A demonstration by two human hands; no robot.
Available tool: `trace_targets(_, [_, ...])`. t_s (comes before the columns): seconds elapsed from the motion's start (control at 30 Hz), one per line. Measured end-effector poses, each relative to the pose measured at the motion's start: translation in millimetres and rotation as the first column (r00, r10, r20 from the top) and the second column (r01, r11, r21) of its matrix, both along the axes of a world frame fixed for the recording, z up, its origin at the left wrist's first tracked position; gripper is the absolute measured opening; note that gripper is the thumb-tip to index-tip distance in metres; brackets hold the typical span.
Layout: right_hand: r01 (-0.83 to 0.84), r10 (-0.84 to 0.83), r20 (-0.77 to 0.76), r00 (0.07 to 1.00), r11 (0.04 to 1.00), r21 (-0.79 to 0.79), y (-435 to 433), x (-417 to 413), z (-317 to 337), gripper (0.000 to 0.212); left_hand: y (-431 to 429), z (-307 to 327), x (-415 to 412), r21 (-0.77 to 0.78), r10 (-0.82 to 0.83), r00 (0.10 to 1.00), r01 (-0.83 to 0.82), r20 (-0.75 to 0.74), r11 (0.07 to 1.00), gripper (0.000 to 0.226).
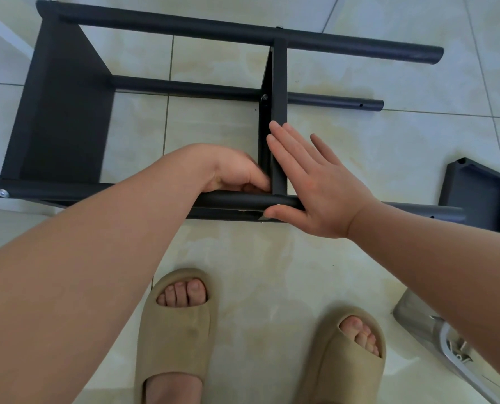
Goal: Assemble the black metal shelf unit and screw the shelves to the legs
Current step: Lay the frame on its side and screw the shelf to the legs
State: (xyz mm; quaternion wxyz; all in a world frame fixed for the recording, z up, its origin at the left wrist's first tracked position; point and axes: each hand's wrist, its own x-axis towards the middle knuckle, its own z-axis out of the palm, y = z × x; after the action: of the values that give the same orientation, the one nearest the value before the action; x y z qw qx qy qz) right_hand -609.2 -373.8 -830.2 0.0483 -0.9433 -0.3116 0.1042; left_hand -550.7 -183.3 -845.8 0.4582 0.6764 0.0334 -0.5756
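Pale cream tiled floor [359, 141] fills the view, and the black shelf unit [184, 87] lies on its side on it, legs running left to right. An end shelf [65, 112] closes the left side. A middle shelf [279, 83] stands on edge between the legs, with a screw head [264, 97] showing on its left face. The near leg [68, 191] runs across in front of the person and has another screw [2, 193] at its left tip.

The left hand [231, 170] sits in the inner corner where the middle shelf meets the near leg, its fingers curled in toward the joint. Whether its grip pinches anything there cannot be told, as the fingertips hide the spot. The right hand [316, 188] lies flat against the right face of the middle shelf, its grip spread, with straight fingers along the panel and the thumb pressed against the near leg's front side.

A loose shelf [476, 199] rests on the floor to the right, at the end of the near leg. Two beige sandals [176, 330] stand below the unit. A clear plastic bag [418, 325] holding small metal parts lies at the lower right.
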Motion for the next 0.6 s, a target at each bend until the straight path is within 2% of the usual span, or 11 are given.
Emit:
trace_targets(0.13, [0.001,-0.001,0.000,1.000,1.000,-0.001,-0.2,0.2,0.1,0.102,4.5,0.5,1.5,-0.063,0.006,0.992,-0.014,-0.127,0.998,0.018])
trace_targets(0.23, [0.002,-0.002,0.004,1.000,1.000,0.008,-0.3,-0.2,-0.1,0.101,5.9,2.0,2.4,-0.085,-0.002,0.986,-0.013,-0.168,0.996,0.024])
trace_targets(0.3, [0.001,-0.001,0.006,1.000,1.000,0.010,-0.4,-0.2,-0.3,0.101,4.6,2.9,1.8,-0.067,-0.012,0.988,0.001,-0.155,0.998,0.024])
trace_targets(0.43, [0.004,-0.004,0.008,1.000,1.000,0.020,-0.3,-0.3,-0.8,0.101,-0.7,1.2,-0.3,-0.028,0.004,1.000,-0.005,-0.022,1.000,0.012])
trace_targets(0.6, [0.003,-0.003,0.006,1.000,1.000,0.017,-0.2,0.0,-0.9,0.101,3.0,1.6,1.3,-0.059,0.018,0.997,-0.023,-0.075,0.998,0.017])
